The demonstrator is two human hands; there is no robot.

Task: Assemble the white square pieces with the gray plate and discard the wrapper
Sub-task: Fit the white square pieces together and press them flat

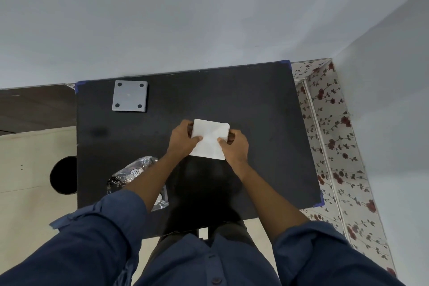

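Both hands hold a white square piece (pixel 210 138) over the middle of the black table (pixel 255 123). My left hand (pixel 184 139) grips its left edge with the thumb on top. My right hand (pixel 233 146) grips its right edge the same way. Whether it is one piece or a stack I cannot tell. A gray square plate (pixel 130 96) with a dark hole in each corner lies flat at the table's far left, apart from the hands. A crumpled clear plastic wrapper (pixel 132 173) lies at the near left, partly hidden under my left forearm.
The table stands against a pale wall, with blue tape on its corners. A beige surface with a round dark hole (pixel 62 175) lies to the left. Floral-patterned tiles (pixel 332 141) run along the right side.
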